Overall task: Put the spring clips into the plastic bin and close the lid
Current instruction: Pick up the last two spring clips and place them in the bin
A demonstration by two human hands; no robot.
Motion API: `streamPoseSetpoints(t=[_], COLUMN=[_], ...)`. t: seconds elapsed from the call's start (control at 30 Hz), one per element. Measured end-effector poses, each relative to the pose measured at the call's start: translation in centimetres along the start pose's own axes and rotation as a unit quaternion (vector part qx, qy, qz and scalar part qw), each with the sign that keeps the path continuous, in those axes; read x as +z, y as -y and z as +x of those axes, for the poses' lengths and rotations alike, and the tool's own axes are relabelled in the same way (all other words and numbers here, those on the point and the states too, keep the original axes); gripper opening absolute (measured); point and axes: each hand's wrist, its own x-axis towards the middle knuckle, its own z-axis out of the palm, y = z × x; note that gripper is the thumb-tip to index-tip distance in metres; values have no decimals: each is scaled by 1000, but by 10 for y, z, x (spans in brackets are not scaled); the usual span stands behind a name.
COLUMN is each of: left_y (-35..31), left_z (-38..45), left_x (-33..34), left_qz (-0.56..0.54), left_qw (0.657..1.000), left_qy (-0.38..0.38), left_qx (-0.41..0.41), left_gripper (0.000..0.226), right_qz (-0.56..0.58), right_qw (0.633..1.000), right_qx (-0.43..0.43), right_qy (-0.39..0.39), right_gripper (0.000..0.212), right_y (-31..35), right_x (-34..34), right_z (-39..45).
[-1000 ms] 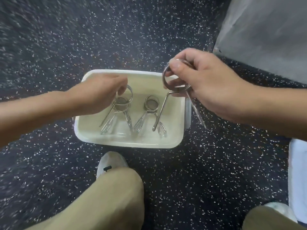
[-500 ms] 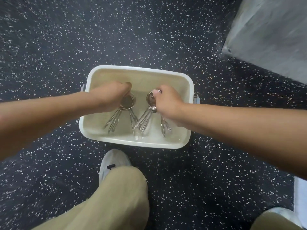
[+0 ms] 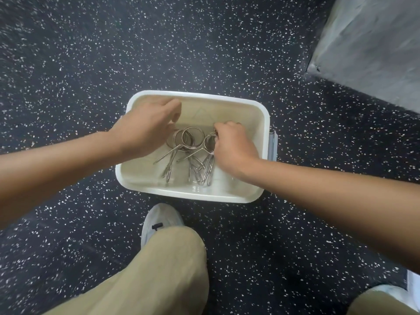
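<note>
A cream plastic bin (image 3: 200, 197) stands open on the speckled floor in front of me. Several metal spring clips (image 3: 192, 139) lie inside it, rings toward the far side and legs toward me. My left hand (image 3: 145, 129) hovers over the bin's left part, fingers loose and apart, holding nothing. My right hand (image 3: 231, 147) is down in the bin's right part, fingers curled around the ring of the rightmost spring clip (image 3: 210, 142). That clip is partly hidden by the hand.
A grey-blue latch (image 3: 272, 146) sticks out on the bin's right side. A large grey block (image 3: 375, 46) fills the upper right. A white flat object (image 3: 413, 286) shows at the lower right edge. My knee and shoe (image 3: 161, 220) are just below the bin.
My right hand brought a clip from above the rim down into the bin and still grips it. My left hand let go of its clip and rose toward the far left.
</note>
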Motion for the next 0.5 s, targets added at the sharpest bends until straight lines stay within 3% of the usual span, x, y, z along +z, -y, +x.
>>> streamPoseSetpoints(t=[0.1, 0.23, 0.3, 0.4, 0.5], left_y=[1, 6, 12, 17, 17], left_z=[-15, -35, -41, -43, -37], left_x=[-6, -11, -12, -9, -9], left_qz=[36, 32, -9, -104, -148], left_qw=[997, 985, 978, 948, 904], left_qy=[-62, -117, -99, -2, 51], left_qx=[-32, -122, -184, -301, -398], left_gripper=[24, 40, 62, 88, 56], right_qz=[60, 110, 113, 95, 84], right_qw=[998, 989, 987, 990, 993], right_qx=[-34, -97, -115, -104, -78], right_qy=[8, 9, 2, -11, -25], right_gripper=[30, 30, 28, 28, 24], right_y=[-3, -12, -24, -46, -65], right_x=[-17, -59, -77, -92, -97], right_z=[-10, -35, -49, -63, -73])
